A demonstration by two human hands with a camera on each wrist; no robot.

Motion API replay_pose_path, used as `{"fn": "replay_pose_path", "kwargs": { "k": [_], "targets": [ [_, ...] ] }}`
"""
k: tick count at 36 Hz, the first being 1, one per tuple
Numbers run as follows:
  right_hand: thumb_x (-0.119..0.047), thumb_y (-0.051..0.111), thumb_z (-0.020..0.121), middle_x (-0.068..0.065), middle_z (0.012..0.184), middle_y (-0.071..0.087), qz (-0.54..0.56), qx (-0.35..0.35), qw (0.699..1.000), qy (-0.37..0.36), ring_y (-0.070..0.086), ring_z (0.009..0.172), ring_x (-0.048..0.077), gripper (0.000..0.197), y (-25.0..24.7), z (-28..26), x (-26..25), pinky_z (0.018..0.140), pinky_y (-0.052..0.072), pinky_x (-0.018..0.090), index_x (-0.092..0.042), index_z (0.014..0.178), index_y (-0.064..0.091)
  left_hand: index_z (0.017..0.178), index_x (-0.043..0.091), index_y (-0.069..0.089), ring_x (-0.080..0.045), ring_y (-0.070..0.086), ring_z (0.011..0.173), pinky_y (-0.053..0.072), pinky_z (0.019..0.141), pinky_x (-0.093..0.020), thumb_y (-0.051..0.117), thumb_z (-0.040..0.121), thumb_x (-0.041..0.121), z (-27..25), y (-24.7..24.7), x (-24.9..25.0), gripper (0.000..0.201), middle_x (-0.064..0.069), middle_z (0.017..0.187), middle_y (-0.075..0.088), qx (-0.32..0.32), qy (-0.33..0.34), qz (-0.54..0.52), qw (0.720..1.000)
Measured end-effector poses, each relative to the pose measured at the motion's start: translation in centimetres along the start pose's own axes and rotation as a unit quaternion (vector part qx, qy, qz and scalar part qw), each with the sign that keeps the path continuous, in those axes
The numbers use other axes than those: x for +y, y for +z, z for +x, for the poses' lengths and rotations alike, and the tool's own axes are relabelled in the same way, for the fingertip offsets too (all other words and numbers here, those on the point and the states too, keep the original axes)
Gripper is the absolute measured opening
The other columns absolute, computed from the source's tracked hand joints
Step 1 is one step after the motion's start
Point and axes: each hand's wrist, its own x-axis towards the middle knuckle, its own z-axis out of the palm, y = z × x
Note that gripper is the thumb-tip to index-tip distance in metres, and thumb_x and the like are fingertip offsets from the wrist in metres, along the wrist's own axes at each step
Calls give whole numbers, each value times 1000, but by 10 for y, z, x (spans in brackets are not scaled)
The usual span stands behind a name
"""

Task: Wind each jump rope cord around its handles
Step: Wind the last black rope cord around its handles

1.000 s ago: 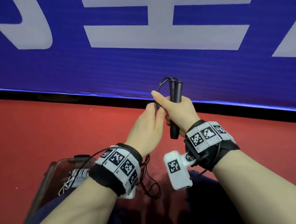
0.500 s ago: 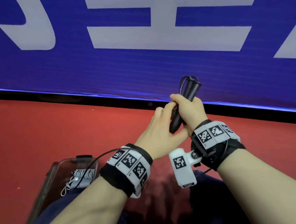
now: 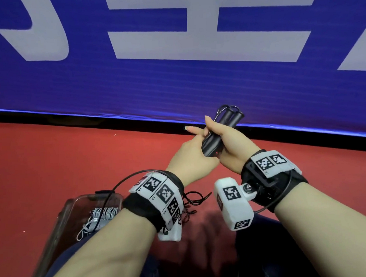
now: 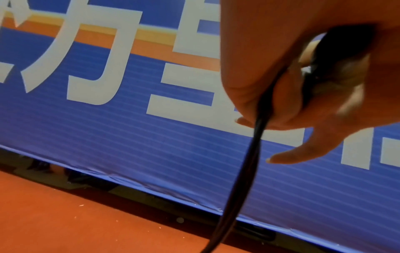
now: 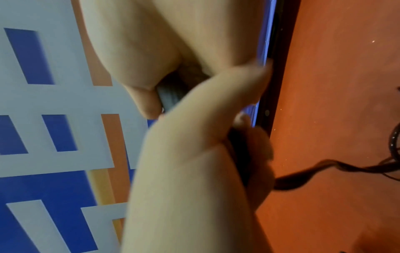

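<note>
Nearest the body, a clear plastic bin [image 3: 61, 227] sits on the red floor [image 3: 51, 158] at the left, a light grey rope already wound [image 3: 101, 216] lying inside it, and slack black cord [image 3: 193, 199] lies heaped below the left wrist. Just beyond, the two hands meet on the work. The right hand [image 3: 229, 144] is wrapped round the pair of black handles [image 3: 220, 132], held side by side. The left hand [image 3: 191, 157] pinches the cord against them, its forefinger pointing out straight; the left wrist view shows the cord [image 4: 249, 162] running down taut from that pinch.

Over the last second the handles have tipped from upright to leaning right, and the left hand has come in under them (a fresh turn being laid, I judge). Most of the cord looks unwound, so the task seems early.

Farther off, the black skirting [image 3: 134, 124] and the blue banner [image 3: 175, 85] close the space ahead. Open floor lies to the left and right, so the hands have room to swing each loop.
</note>
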Motion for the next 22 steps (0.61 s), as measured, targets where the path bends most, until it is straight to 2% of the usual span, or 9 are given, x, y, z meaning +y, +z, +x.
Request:
{"fn": "replay_pose_path", "kwargs": {
  "k": [3,6,9,11,13,15,17,19,22],
  "targets": [
    [-38,64,90,4,109,69,-37,36,999,18,65,111,25,23,-3,2,3,89,49,38,-20,76,56,133,20,44,-28,59,98,49,80,-37,56,82,24,0,-5,-4,52,-2,110,59,26,13,137,990],
    [-33,67,89,0,88,66,-30,67,997,12,67,89,18,17,-2,2,5,74,51,34,-18,84,60,131,19,42,-30,59,96,43,71,-33,51,85,23,1,-7,-3,47,-3,107,59,33,35,199,979],
    [-33,69,87,6,93,69,39,101,994,-14,67,86,22,23,-3,3,-1,76,55,38,-16,100,61,117,15,44,-31,59,85,37,65,-31,51,86,22,3,-13,-6,32,-1,92,55,48,38,257,965],
    [-33,69,86,5,95,65,50,177,981,-58,65,84,22,30,-9,7,-8,75,54,36,-16,108,56,108,13,42,-29,53,75,36,63,-31,51,86,22,4,-18,-9,25,-1,87,50,48,30,304,951],
    [-23,66,85,2,106,61,-8,270,955,-120,61,94,18,35,-16,9,-13,82,51,35,-16,116,51,107,13,41,-27,49,71,38,64,-32,52,86,21,4,-23,-13,25,-3,89,52,33,32,348,936],
    [-6,60,77,1,123,57,-153,276,927,-200,54,110,14,49,-20,6,-15,92,43,29,-16,124,52,108,13,41,-26,48,71,39,64,-32,52,86,20,4,-25,-15,25,-3,92,53,14,38,381,924],
    [-3,55,71,0,137,51,-397,175,870,-234,41,129,15,63,-18,1,-12,106,29,25,-17,133,51,111,13,42,-27,49,73,38,64,-33,52,87,19,4,-23,-15,26,-4,94,53,-2,48,403,914],
    [-9,56,69,-2,146,44,-601,46,773,-197,27,142,13,74,-15,-2,-4,119,1,31,-20,142,44,113,13,42,-31,57,82,37,65,-34,51,87,18,3,-20,-15,27,-7,101,57,-19,69,412,908],
    [-12,62,70,-5,144,44,-736,-40,662,-135,18,145,7,85,-11,-2,5,117,-17,40,-24,149,31,121,10,42,-31,61,94,41,68,-35,50,89,16,2,-16,-17,33,-8,108,58,-35,91,427,899]
  ]
}}
